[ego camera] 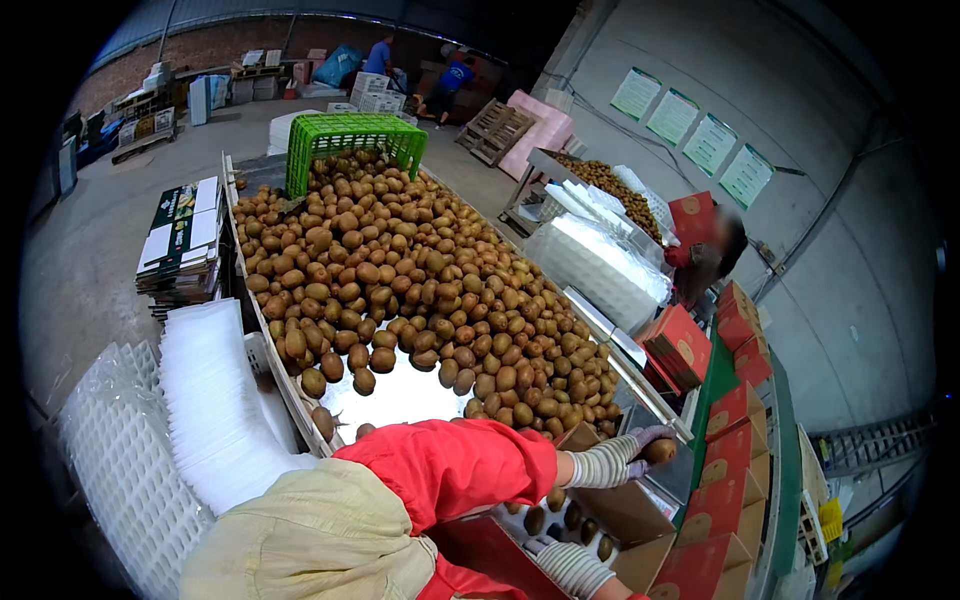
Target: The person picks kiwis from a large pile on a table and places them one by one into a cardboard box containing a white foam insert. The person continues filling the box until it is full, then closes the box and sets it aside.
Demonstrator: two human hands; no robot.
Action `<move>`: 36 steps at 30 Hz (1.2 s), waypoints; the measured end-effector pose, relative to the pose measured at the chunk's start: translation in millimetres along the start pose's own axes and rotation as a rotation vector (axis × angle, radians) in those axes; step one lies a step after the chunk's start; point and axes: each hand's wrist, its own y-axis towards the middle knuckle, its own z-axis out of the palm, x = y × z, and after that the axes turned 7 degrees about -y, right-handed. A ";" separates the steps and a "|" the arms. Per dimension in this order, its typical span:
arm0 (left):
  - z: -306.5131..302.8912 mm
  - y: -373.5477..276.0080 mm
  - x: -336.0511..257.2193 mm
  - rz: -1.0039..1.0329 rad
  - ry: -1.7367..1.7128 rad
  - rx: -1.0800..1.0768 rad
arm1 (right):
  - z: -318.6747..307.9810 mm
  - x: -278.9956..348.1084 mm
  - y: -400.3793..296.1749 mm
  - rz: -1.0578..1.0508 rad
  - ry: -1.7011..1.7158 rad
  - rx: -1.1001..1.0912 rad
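My left hand [616, 457], in a striped knit glove with lilac fingers, grips a brown kiwifruit [660, 451] near the table's right edge. Its red sleeve [465, 461] reaches across the lower middle. Below it, my right hand [571, 566], gloved alike, reaches into an open cardboard box [645, 517]. The right fingertips are beside kiwifruits set in a white tray [589, 510]; whether they grasp one is unclear. A large heap of kiwifruits [420, 285] covers much of the metal-topped table [397, 394] ahead of me.
A green plastic crate [356, 135] lies tipped on its side behind the heap. White foam sheets [214, 397] and bubble-textured trays [127, 450] stand at left. Red boxes [724, 465] line a green conveyor [720, 367] at right. A co-worker [705, 251] works beyond; two people stand far back.
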 end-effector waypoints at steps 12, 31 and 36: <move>-2.9 -0.1 20.3 0.097 0.049 -0.032 | 11.1 4.2 18.7 0.093 0.044 0.185; -2.6 5.7 20.9 0.033 0.047 -0.039 | -37.4 -37.4 -10.5 0.469 1.688 -1.063; -1.7 -1.2 12.5 -0.022 0.093 0.086 | -38.5 -42.5 -7.1 0.561 1.457 -1.275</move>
